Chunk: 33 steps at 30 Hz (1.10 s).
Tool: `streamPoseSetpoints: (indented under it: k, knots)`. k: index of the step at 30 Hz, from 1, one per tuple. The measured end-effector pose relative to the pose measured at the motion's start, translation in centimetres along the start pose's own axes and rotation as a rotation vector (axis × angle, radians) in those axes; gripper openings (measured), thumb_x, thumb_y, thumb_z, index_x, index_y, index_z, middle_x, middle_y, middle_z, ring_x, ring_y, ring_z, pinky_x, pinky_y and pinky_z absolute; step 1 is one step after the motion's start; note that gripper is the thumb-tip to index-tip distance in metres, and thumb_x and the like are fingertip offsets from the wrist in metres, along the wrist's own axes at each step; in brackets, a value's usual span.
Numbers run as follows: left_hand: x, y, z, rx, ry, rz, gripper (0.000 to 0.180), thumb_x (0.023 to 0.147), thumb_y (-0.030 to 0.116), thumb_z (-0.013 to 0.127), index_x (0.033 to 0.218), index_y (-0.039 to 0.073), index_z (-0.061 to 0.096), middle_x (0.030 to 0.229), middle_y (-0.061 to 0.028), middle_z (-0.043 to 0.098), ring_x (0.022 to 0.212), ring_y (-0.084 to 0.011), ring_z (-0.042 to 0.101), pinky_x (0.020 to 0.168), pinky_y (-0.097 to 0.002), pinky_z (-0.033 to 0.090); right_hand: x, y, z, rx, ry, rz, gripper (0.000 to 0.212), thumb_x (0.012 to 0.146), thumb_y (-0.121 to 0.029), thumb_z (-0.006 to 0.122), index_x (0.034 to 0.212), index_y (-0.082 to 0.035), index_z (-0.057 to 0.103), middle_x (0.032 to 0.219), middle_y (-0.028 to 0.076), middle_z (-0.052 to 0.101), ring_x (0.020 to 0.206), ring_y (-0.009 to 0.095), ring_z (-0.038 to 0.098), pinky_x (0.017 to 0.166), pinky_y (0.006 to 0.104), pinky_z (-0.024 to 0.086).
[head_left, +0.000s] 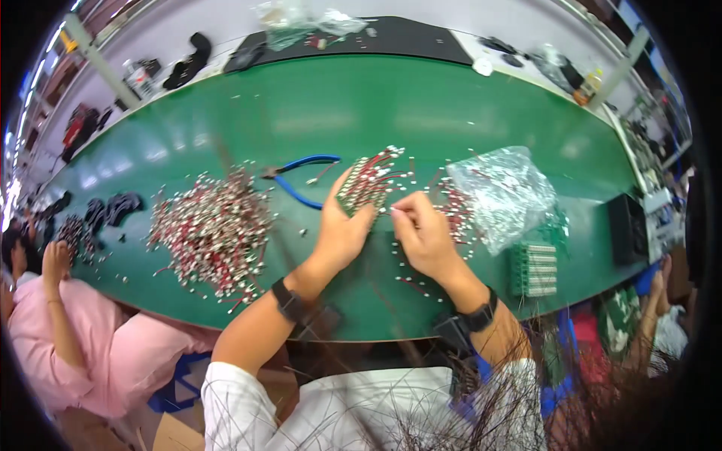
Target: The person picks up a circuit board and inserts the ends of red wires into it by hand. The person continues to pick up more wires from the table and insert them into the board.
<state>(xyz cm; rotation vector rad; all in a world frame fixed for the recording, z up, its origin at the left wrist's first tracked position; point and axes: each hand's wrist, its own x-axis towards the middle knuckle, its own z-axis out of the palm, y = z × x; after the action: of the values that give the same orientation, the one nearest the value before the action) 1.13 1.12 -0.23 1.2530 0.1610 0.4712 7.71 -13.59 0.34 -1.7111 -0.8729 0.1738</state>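
My left hand (340,234) is closed around the edge of a green circuit board panel (352,192), which is held tilted above the table. Rows of red wires with white connectors (385,159) stick out along it. Beside the panel's lower right corner, my right hand (426,239) pinches thumb and forefinger on a tiny white piece that looks like a wire connector. A big heap of red wire leads with white connectors (214,229) lies to the left. Blue-handled pliers (310,159) rest just beyond my left hand. Loose leads (456,212) are scattered to the right of my right hand.
A clear plastic bag (505,197) lies on the right, near a stack of green boards (535,270) and a black bin (628,229). At the far left, a person in pink (83,346) works beside dark bundles (120,207). A black mat (406,39) lines the back.
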Motion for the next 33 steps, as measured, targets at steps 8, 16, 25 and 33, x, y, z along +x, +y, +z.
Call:
streamPoseSetpoints:
  k: [8, 16, 25, 33]
  knots:
    - [-0.5, 0.3, 0.9, -0.057, -0.094, -0.045, 0.059, 0.086, -0.014, 0.049, 0.143, -0.004, 0.034, 0.128, -0.0107, 0.057, 0.116, -0.0157, 0.057, 0.100, -0.0299, 0.046, 0.1, -0.1, -0.4, -0.007, 0.114, -0.099, 0.007, 0.090, -0.001, 0.058, 0.093, 0.004, 0.055, 0.069, 0.013, 0.062, 0.058, 0.016, 0.063, 0.053, 0.0293, 0.049]
    - [-0.7, -0.5, 0.6, -0.011, -0.152, 0.017, 0.057, 0.087, -0.014, 0.047, 0.142, -0.005, 0.035, 0.127, -0.0112, 0.057, 0.115, -0.0157, 0.057, 0.100, -0.0307, 0.046, -0.1, -0.4, 0.2, -0.069, 0.093, -0.164, 0.012, 0.087, -0.001, 0.065, 0.083, 0.004, 0.055, 0.076, 0.012, 0.068, 0.058, 0.006, 0.058, 0.048, 0.0232, 0.046]
    - [-1.1, -0.5, 1.3, 0.127, -0.226, 0.111, 0.051, 0.090, -0.011, 0.046, 0.140, -0.004, 0.039, 0.127, -0.0113, 0.058, 0.114, -0.0162, 0.057, 0.099, -0.0310, 0.046, 0.4, 0.1, 0.0, -0.196, 0.189, -0.220, 0.012, 0.076, -0.001, 0.068, 0.084, 0.001, 0.059, 0.071, 0.015, 0.060, 0.059, 0.029, 0.062, 0.052, 0.0370, 0.049]
    - [-1.2, -0.9, 0.5, 0.262, -0.271, 0.144, 0.064, 0.085, -0.016, 0.046, 0.146, -0.005, 0.032, 0.134, -0.0127, 0.053, 0.122, -0.0180, 0.053, 0.105, -0.0328, 0.042, 0.4, -0.3, -0.5, -0.213, 0.148, -0.292, 0.015, 0.074, -0.003, 0.070, 0.086, 0.001, 0.060, 0.075, 0.016, 0.061, 0.064, 0.035, 0.062, 0.057, 0.0413, 0.051]
